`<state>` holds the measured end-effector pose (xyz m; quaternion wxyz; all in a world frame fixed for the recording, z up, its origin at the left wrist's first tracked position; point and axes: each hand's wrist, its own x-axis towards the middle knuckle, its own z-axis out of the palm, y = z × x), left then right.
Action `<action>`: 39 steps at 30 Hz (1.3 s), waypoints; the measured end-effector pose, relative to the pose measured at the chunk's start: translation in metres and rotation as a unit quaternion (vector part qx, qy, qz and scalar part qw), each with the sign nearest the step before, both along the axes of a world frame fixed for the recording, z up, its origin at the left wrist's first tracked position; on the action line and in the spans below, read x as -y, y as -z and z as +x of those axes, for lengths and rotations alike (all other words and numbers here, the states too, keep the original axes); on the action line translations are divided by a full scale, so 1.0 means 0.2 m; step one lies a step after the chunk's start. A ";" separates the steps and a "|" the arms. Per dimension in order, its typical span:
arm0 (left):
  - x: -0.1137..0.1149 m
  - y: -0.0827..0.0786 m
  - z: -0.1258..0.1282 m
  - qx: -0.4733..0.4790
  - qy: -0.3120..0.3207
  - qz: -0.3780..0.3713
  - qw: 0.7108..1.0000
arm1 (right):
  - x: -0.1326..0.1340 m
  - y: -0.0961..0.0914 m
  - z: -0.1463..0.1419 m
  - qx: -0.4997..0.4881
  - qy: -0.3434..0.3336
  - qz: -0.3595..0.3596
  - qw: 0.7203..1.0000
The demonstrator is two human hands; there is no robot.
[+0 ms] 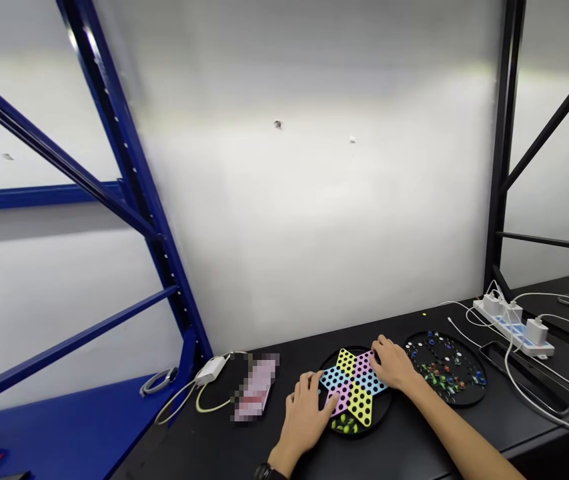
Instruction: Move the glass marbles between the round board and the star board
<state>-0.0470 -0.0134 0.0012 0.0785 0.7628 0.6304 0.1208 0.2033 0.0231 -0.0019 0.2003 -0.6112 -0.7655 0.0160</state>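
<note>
A star-shaped Chinese checkers board (355, 385) in yellow, pink and blue, full of black holes, lies over a round black tray (384, 412). Below the star's lower edge, several yellow-green marbles (345, 424) show in the tray. My left hand (307, 410) grips the left side, its thumb on the lower-left pink point and its fingers around the blue point's edge. At the upper-right pink point, my right hand (393, 363) pinches the edge; its fingertips are partly hidden.
Right of the board sits a second round black tray (473, 399) with several coloured marbles. Beyond it are a phone (529, 379) and a white power strip (514, 328) with chargers and trailing cables. To the left lie a pink, blurred-out object (259, 387) and a white adapter (211, 369).
</note>
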 end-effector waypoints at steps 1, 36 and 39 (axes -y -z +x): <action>0.01 0.01 0.01 0.003 -0.002 0.012 1.000 | 0.00 0.01 0.00 0.010 0.012 0.000 1.000; 0.00 0.03 0.02 0.023 -0.008 0.036 0.999 | 0.01 0.00 0.02 -0.051 0.117 -0.051 0.991; -0.01 0.04 0.01 0.037 -0.008 0.036 0.999 | -0.02 -0.03 0.14 -0.082 0.164 -0.016 0.983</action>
